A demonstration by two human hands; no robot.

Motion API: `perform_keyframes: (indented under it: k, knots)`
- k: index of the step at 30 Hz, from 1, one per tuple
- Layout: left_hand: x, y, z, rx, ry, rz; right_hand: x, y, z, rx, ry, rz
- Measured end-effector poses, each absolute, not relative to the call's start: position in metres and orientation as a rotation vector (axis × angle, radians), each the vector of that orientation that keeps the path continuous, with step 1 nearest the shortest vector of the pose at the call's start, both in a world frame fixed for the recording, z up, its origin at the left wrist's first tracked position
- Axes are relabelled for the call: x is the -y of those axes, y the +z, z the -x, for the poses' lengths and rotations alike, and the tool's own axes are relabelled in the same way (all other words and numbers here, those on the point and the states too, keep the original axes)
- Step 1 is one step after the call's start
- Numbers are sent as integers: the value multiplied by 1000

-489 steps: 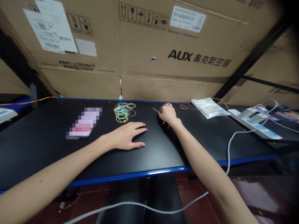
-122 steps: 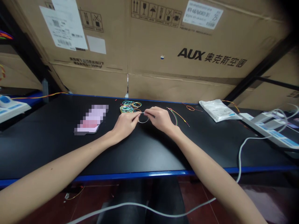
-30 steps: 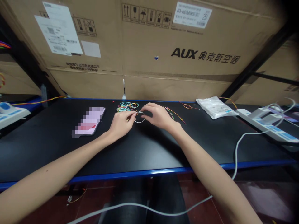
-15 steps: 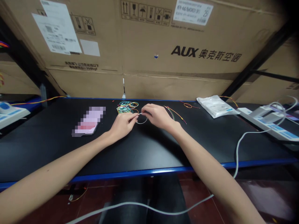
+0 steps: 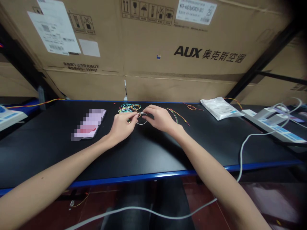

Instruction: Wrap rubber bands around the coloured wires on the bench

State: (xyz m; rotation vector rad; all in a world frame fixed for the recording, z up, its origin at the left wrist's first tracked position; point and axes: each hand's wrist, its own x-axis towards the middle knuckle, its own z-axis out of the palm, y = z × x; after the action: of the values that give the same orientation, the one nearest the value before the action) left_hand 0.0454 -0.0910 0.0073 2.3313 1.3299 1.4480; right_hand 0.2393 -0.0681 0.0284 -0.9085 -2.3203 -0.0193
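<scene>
Over the middle of the black tabletop, my left hand [image 5: 122, 127] pinches a thin white wire [image 5: 142, 123] between thumb and fingertips. My right hand [image 5: 160, 118] grips the same wire a short way to the right, fingers curled. Part of the wire bows down in a small loop between the hands; its ends are hidden by my fingers. Just behind my left hand lies a tangled bundle of coloured wires [image 5: 130, 107], partly covered by that hand. Several short loose wires [image 5: 180, 115], red, yellow and green, rest right of my right hand.
A phone [image 5: 92, 124] lies at the left on the table [image 5: 144, 156]. At the back right are a white plastic packet [image 5: 219, 108] and a power strip [image 5: 275, 126] with a grey cable [image 5: 242, 153] hanging over the front edge. A large cardboard box [image 5: 144, 41] stands behind.
Both hands have shifted slightly, and the gap between their fingertips is a little wider, with more of the wire showing. The camera view has moved slightly.
</scene>
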Motion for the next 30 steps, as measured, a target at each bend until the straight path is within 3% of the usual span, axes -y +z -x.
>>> perform_keyframes:
  k: [10, 23, 30]
  knots:
    - [84, -2, -56, -1159, 1256, -1617, 67, 29, -239, 2318, -100, 989]
    - [84, -12, -45, -1239, 1394, -2511, 68, 32, -240, 2390, -37, 1019]
    - [85, -1, -47, -1291, 1402, -2242, 66, 24, -236, 2273, -22, 937]
